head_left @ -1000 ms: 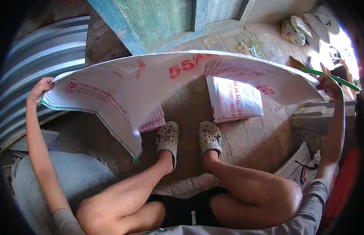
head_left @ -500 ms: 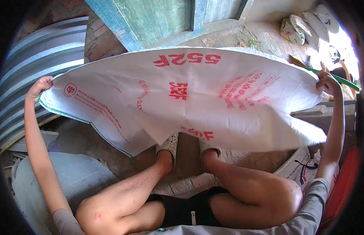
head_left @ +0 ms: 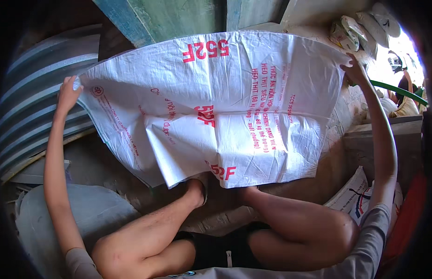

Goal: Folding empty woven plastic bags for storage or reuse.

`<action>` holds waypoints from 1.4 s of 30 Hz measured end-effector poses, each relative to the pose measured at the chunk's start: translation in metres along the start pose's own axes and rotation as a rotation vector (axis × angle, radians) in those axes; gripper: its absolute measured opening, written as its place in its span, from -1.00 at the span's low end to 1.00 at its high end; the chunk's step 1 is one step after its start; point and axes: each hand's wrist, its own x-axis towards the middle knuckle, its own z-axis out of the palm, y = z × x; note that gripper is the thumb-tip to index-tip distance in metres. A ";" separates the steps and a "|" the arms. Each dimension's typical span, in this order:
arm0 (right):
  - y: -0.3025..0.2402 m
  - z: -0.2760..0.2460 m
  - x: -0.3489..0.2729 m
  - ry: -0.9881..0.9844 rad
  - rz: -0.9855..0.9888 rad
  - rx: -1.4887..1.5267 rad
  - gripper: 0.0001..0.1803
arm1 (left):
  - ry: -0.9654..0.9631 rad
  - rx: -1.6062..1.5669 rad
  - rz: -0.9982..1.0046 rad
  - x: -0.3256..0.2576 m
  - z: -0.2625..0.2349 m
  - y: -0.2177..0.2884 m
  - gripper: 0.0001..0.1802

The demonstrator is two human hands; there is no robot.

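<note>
A large white woven feed sack (head_left: 253, 97) with red print hangs spread out in front of my legs. Its left top corner is pinched in my left hand (head_left: 69, 90). My right hand (head_left: 355, 72) grips the opposite top corner, arm stretched far out to the right. Between them the upper edge bows away from me. Creases run across the cloth, and the lower edge hangs uneven over my feet, with a fold sticking out near the middle. The sack covers most of the floor between my feet and the door.
Corrugated metal sheeting (head_left: 48, 88) stands at the left, above a grey rounded object (head_left: 76, 218). A blue-green wooden door (head_left: 178, 21) is beyond the sack. Filled sacks (head_left: 348, 35) lie far right, near a green strip (head_left: 397, 90) and another person (head_left: 406, 88). A printed bag (head_left: 360, 195) sits beside my right knee.
Both hands have moved up and slightly inward, the right more so. The sack has risen and its right side now hangs down flatter, showing more print.
</note>
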 end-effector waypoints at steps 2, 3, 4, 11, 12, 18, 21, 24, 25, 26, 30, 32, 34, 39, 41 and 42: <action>0.014 0.017 -0.002 -0.193 0.088 0.001 -0.04 | 0.068 0.048 -0.082 -0.026 0.009 0.032 -0.26; 0.034 0.027 -0.005 -0.197 0.000 -0.134 -0.03 | 0.143 0.091 -0.167 -0.040 0.019 0.048 -0.12; 0.057 0.034 -0.010 -0.198 -0.087 -0.274 -0.02 | 0.139 0.073 -0.160 -0.053 0.030 0.062 -0.12; 0.035 0.092 -0.174 -1.011 0.313 -0.155 -0.10 | -0.153 -0.298 -0.224 -0.188 0.102 0.006 0.05; 0.014 0.103 -0.191 -1.016 0.342 -0.103 -0.09 | -0.178 -0.411 -0.190 -0.211 0.129 -0.032 0.05; 0.109 0.119 -0.300 -0.559 0.402 -0.035 -0.21 | -0.889 -1.141 -0.921 -0.240 0.221 0.060 0.27; 0.142 0.124 -0.299 -0.791 0.404 0.421 -0.11 | -0.861 -1.290 -0.841 -0.229 0.214 0.074 0.10; 0.120 0.135 -0.293 -0.883 0.514 0.392 -0.22 | -0.837 -1.417 -0.807 -0.228 0.193 0.060 -0.15; 0.135 0.128 -0.299 -0.575 0.519 0.236 -0.28 | -0.851 -1.493 -0.771 -0.221 0.198 0.070 -0.24; 0.149 0.120 -0.302 -0.274 0.508 0.084 -0.35 | -0.864 -1.563 -0.740 -0.216 0.202 0.077 -0.32; 0.089 0.139 -0.307 -0.489 0.487 0.289 -0.39 | -0.965 -1.513 -0.771 -0.224 0.142 0.060 -0.53; 0.096 0.145 -0.301 -0.426 0.431 0.473 -0.38 | -0.989 -1.513 -0.716 -0.212 0.132 0.061 -0.53; 0.066 0.156 -0.276 -0.553 0.541 0.289 -0.36 | -0.991 -1.438 -0.697 -0.216 0.103 0.040 -0.55; 0.149 0.098 -0.240 -0.202 0.609 0.288 -0.38 | -1.087 -1.418 -0.478 -0.181 0.123 0.056 -0.59; 0.048 0.117 -0.229 -0.598 0.907 0.408 -0.50 | -1.060 -1.298 -0.530 -0.200 0.079 0.013 -0.61; 0.051 0.104 -0.229 -0.581 0.913 0.398 -0.50 | -1.076 -1.294 -0.485 -0.192 0.084 0.014 -0.61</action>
